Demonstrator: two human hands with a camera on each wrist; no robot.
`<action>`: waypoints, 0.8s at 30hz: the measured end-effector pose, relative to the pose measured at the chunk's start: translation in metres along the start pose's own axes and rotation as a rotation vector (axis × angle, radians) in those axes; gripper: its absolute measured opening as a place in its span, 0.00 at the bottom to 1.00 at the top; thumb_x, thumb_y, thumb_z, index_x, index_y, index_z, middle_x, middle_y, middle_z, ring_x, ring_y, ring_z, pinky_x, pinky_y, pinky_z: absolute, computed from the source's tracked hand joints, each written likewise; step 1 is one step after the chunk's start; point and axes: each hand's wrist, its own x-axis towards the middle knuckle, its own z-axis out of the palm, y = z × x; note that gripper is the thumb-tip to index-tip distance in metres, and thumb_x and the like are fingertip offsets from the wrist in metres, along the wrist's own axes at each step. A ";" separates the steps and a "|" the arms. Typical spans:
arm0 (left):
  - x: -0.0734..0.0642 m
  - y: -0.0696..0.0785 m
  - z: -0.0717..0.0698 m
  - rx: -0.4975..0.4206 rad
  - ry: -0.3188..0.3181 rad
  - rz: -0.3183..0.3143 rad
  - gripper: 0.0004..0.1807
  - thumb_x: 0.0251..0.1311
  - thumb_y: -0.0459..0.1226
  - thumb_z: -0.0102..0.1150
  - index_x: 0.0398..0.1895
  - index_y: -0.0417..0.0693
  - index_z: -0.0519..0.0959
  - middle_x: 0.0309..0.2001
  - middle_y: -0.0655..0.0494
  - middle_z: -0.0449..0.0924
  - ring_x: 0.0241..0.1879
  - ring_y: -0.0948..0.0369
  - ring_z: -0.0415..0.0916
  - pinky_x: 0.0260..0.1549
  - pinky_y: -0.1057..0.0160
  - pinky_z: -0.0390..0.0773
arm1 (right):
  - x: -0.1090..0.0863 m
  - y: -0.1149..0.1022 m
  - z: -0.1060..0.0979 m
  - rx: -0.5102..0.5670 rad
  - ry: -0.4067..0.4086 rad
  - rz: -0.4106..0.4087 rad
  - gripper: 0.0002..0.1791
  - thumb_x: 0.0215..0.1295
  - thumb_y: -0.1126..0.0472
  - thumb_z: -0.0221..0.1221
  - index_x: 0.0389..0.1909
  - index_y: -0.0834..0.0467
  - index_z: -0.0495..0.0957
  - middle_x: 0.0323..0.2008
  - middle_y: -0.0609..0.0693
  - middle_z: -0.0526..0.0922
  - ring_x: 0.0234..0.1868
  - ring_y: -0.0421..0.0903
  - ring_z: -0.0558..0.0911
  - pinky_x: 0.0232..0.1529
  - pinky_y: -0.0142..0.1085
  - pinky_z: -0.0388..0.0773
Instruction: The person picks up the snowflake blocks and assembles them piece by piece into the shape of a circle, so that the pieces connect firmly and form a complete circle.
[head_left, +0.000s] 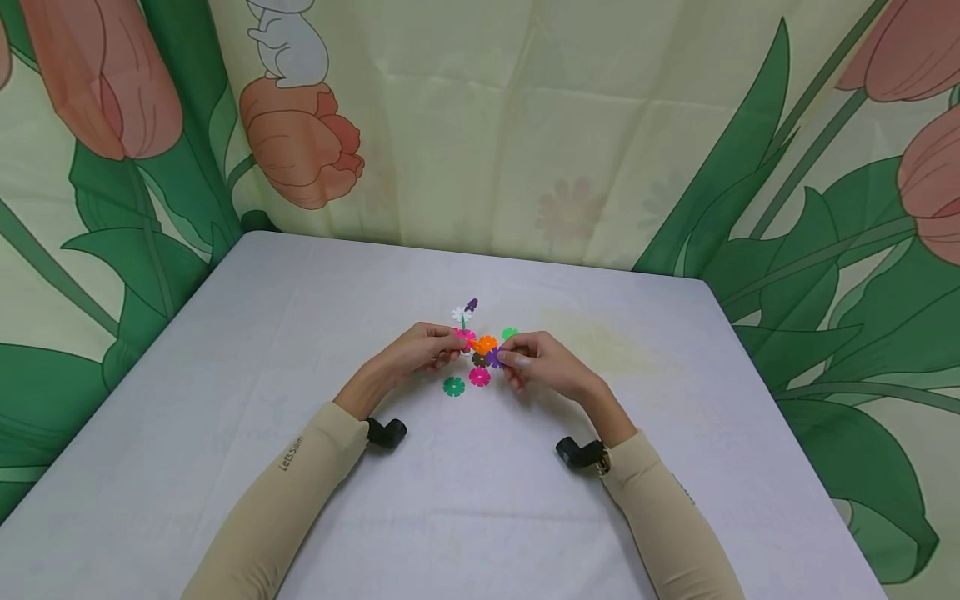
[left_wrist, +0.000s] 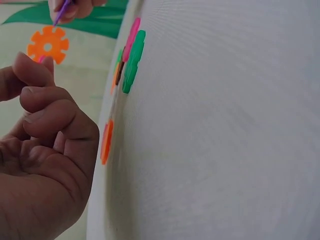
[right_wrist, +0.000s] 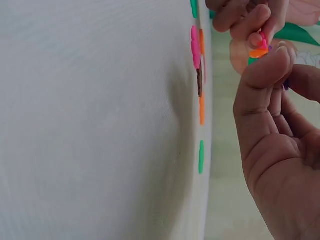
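Surface edges: The white surface (head_left: 480, 508) is bounded at its far edge by the tulip-printed curtain (head_left: 465, 142); its side edges are seen well apart from both hands.
Room for moving: Wide stretches of white are left to both sides of the discs; on the near side, the forearms in beige sleeves (head_left: 300, 492) are reached across it.
Left hand: By the left hand (head_left: 420, 346), a pink notched disc (head_left: 468, 335) is pinched between thumb and finger; the other fingers are curled.
Right hand: By the right hand (head_left: 551, 360), a purple notched disc (head_left: 494, 358) is pinched at its rim.
Between the hands: An orange notched disc (left_wrist: 59, 46) is seen raised at the left fingertips; whether it is touched by the purple one cannot be told.
Above left fingertips: A white disc (head_left: 458, 314) and a dark purple disc (head_left: 472, 305) are seen.
Lying on the surface: A green disc (head_left: 453, 387) is placed beside a second pink disc (head_left: 479, 377); a brown disc (head_left: 480, 359) is found just behind.
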 end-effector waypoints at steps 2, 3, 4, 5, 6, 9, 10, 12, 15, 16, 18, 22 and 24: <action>0.000 0.000 0.000 -0.004 0.000 -0.002 0.17 0.76 0.45 0.59 0.48 0.37 0.83 0.29 0.56 0.78 0.28 0.62 0.66 0.30 0.67 0.64 | 0.000 0.000 0.000 0.064 0.008 0.012 0.15 0.81 0.61 0.56 0.52 0.71 0.79 0.31 0.51 0.82 0.28 0.46 0.81 0.37 0.34 0.85; 0.000 0.000 0.000 -0.005 0.000 -0.003 0.17 0.76 0.45 0.59 0.47 0.37 0.83 0.29 0.56 0.78 0.28 0.62 0.66 0.30 0.67 0.64 | 0.000 0.000 -0.001 0.091 0.010 0.017 0.15 0.81 0.61 0.56 0.53 0.72 0.79 0.31 0.52 0.82 0.28 0.46 0.81 0.37 0.34 0.86; 0.000 0.000 0.000 -0.007 -0.001 -0.004 0.17 0.76 0.45 0.59 0.47 0.37 0.83 0.29 0.56 0.78 0.27 0.62 0.66 0.30 0.67 0.64 | 0.000 -0.001 -0.001 0.113 0.012 0.020 0.15 0.81 0.62 0.56 0.53 0.72 0.78 0.32 0.52 0.82 0.28 0.46 0.82 0.37 0.34 0.86; 0.000 0.000 0.000 -0.007 -0.001 -0.003 0.17 0.76 0.45 0.59 0.46 0.37 0.83 0.28 0.56 0.78 0.27 0.62 0.66 0.30 0.67 0.64 | 0.000 -0.001 0.000 0.126 0.011 0.020 0.15 0.81 0.62 0.56 0.54 0.73 0.78 0.32 0.52 0.83 0.28 0.45 0.82 0.37 0.34 0.86; 0.000 0.000 0.000 -0.007 -0.002 -0.003 0.17 0.76 0.45 0.59 0.46 0.37 0.83 0.28 0.56 0.78 0.27 0.62 0.66 0.30 0.67 0.64 | 0.000 -0.001 0.000 0.136 0.011 0.022 0.15 0.80 0.63 0.56 0.53 0.73 0.78 0.32 0.52 0.83 0.28 0.45 0.82 0.37 0.34 0.87; 0.000 0.000 0.000 -0.005 -0.004 -0.002 0.17 0.76 0.45 0.60 0.45 0.37 0.83 0.28 0.56 0.78 0.27 0.62 0.66 0.30 0.67 0.64 | 0.001 -0.001 0.001 0.150 0.005 0.020 0.14 0.80 0.63 0.56 0.53 0.72 0.78 0.33 0.54 0.84 0.29 0.45 0.84 0.38 0.35 0.88; 0.000 0.000 0.000 -0.007 -0.004 -0.003 0.17 0.76 0.45 0.60 0.45 0.37 0.83 0.28 0.56 0.78 0.27 0.62 0.66 0.30 0.67 0.64 | 0.001 -0.001 0.001 0.152 0.002 0.019 0.14 0.80 0.63 0.57 0.53 0.72 0.78 0.33 0.54 0.85 0.29 0.45 0.84 0.38 0.36 0.88; 0.001 -0.001 0.000 -0.007 -0.005 -0.002 0.17 0.76 0.45 0.60 0.45 0.37 0.83 0.28 0.56 0.78 0.27 0.62 0.67 0.30 0.67 0.64 | 0.002 -0.002 0.002 0.159 0.001 0.023 0.13 0.79 0.63 0.57 0.52 0.71 0.78 0.33 0.54 0.85 0.30 0.46 0.85 0.39 0.36 0.89; 0.000 0.000 0.000 -0.005 -0.005 0.000 0.17 0.76 0.44 0.59 0.45 0.37 0.83 0.28 0.56 0.78 0.27 0.62 0.66 0.29 0.67 0.64 | 0.003 -0.001 0.003 0.168 0.002 0.029 0.13 0.79 0.63 0.57 0.52 0.70 0.79 0.33 0.54 0.86 0.30 0.46 0.87 0.39 0.37 0.89; 0.000 0.000 0.000 -0.006 -0.004 0.000 0.17 0.76 0.44 0.59 0.45 0.37 0.83 0.28 0.56 0.78 0.27 0.62 0.66 0.29 0.67 0.64 | 0.003 -0.001 0.003 0.169 0.003 0.030 0.13 0.79 0.63 0.57 0.53 0.70 0.79 0.33 0.54 0.87 0.31 0.46 0.88 0.40 0.38 0.89; 0.001 0.000 0.000 -0.004 -0.005 0.003 0.16 0.76 0.44 0.59 0.45 0.37 0.83 0.28 0.56 0.78 0.27 0.62 0.66 0.29 0.67 0.64 | 0.004 -0.001 0.004 0.177 0.002 0.034 0.13 0.79 0.63 0.58 0.53 0.70 0.79 0.33 0.53 0.87 0.32 0.47 0.89 0.40 0.39 0.90; 0.001 -0.001 0.000 -0.006 -0.007 0.003 0.16 0.76 0.44 0.59 0.43 0.38 0.83 0.28 0.56 0.78 0.27 0.62 0.66 0.29 0.67 0.64 | 0.005 -0.001 0.006 0.186 -0.008 0.043 0.14 0.79 0.61 0.60 0.52 0.70 0.79 0.34 0.53 0.90 0.34 0.47 0.91 0.43 0.41 0.90; 0.001 -0.001 0.000 -0.005 -0.008 0.006 0.16 0.76 0.44 0.59 0.42 0.38 0.83 0.27 0.56 0.78 0.27 0.62 0.66 0.29 0.67 0.64 | 0.005 0.000 0.007 0.192 -0.012 0.053 0.15 0.78 0.60 0.61 0.51 0.70 0.80 0.35 0.54 0.91 0.35 0.47 0.92 0.44 0.42 0.90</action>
